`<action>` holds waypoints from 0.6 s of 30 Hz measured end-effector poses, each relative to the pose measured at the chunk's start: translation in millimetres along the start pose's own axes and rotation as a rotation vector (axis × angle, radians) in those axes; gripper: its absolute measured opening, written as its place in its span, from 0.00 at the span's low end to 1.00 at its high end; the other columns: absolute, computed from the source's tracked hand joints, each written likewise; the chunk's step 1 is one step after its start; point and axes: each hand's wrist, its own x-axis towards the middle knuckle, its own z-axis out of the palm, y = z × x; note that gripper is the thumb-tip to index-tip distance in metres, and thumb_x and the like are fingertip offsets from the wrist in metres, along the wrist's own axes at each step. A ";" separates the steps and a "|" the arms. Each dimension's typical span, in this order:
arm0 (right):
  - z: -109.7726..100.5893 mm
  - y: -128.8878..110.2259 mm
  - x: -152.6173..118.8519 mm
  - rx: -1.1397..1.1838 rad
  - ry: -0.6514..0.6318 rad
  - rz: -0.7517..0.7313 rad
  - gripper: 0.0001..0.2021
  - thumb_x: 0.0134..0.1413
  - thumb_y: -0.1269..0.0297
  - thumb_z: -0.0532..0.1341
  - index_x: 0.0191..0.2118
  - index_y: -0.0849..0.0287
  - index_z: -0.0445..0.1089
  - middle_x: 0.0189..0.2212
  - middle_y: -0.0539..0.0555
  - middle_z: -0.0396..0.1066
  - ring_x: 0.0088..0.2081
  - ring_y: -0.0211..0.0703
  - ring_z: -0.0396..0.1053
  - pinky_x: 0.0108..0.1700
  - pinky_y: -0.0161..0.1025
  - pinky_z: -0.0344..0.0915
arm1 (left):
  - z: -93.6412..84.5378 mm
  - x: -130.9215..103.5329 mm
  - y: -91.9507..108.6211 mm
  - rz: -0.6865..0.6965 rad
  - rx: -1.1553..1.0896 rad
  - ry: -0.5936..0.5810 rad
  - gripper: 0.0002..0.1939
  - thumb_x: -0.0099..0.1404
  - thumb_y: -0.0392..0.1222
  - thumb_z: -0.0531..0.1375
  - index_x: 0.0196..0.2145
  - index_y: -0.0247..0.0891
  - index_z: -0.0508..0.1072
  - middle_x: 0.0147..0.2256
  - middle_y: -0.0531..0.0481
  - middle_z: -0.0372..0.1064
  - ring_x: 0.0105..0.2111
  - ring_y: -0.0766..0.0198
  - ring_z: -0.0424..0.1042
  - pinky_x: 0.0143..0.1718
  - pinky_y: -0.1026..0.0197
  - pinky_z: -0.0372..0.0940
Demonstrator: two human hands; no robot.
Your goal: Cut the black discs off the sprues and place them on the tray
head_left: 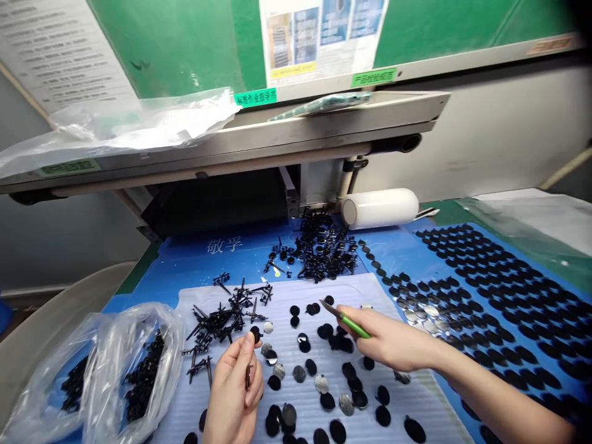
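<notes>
In the head view, my left hand [235, 382] pinches a small round black disc [256, 334] between thumb and fingertips. A thin dark piece shows by its curled fingers; I cannot make out what it is. My right hand [379, 333] grips a green-handled knife [354, 325], its blade pointing up and left, apart from the left hand. Loose black discs [337, 430], some showing shiny faces, lie scattered on the white sheet [361, 296] beneath both hands. A heap of black plastic sprues [226, 317] is just beyond my left hand.
A larger pile of black parts [326, 246] lies at the back, near a white roll [382, 208]. Clear plastic bags [106, 376] with black parts stand at the left. Rows of black discs [509, 283] cover the blue mat's right side. A metal ledge [277, 139] overhangs the back.
</notes>
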 end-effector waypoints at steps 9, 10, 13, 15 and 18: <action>10.1 30.4 -72.7 0.176 0.108 0.190 0.10 0.36 0.79 0.48 0.26 0.56 0.51 0.24 0.47 0.55 0.28 0.40 0.55 0.29 0.34 0.54 | 36.6 37.2 -25.6 0.304 1.091 -0.143 0.14 0.56 0.46 0.53 0.18 0.39 0.59 0.15 0.59 0.46 0.18 0.69 0.46 0.23 0.63 0.41; 10.4 30.3 -74.9 0.173 0.112 0.197 0.10 0.36 0.79 0.47 0.26 0.56 0.51 0.24 0.47 0.55 0.28 0.40 0.55 0.29 0.34 0.54 | 42.4 41.6 -30.0 0.318 1.118 -0.152 0.13 0.55 0.44 0.54 0.17 0.39 0.59 0.14 0.59 0.46 0.18 0.68 0.46 0.23 0.62 0.40; 11.7 30.1 -78.3 0.160 0.113 0.216 0.10 0.35 0.80 0.47 0.25 0.57 0.51 0.24 0.48 0.56 0.28 0.41 0.56 0.29 0.35 0.54 | 56.1 48.5 -40.0 0.336 1.154 -0.168 0.11 0.54 0.42 0.54 0.17 0.40 0.59 0.15 0.59 0.45 0.17 0.68 0.44 0.24 0.61 0.39; 13.5 30.4 -79.8 0.161 0.120 0.224 0.11 0.35 0.80 0.47 0.26 0.57 0.53 0.24 0.48 0.58 0.28 0.41 0.57 0.30 0.36 0.55 | 60.1 47.5 -42.4 0.319 1.130 -0.214 0.12 0.56 0.44 0.53 0.17 0.40 0.59 0.15 0.58 0.46 0.18 0.67 0.47 0.23 0.62 0.41; 19.4 27.1 -81.4 0.182 0.156 0.236 0.11 0.36 0.79 0.47 0.28 0.57 0.55 0.25 0.49 0.59 0.29 0.42 0.58 0.31 0.37 0.56 | 60.5 37.3 -41.2 0.251 1.032 -0.273 0.16 0.59 0.51 0.48 0.19 0.39 0.59 0.16 0.59 0.45 0.18 0.69 0.48 0.21 0.65 0.45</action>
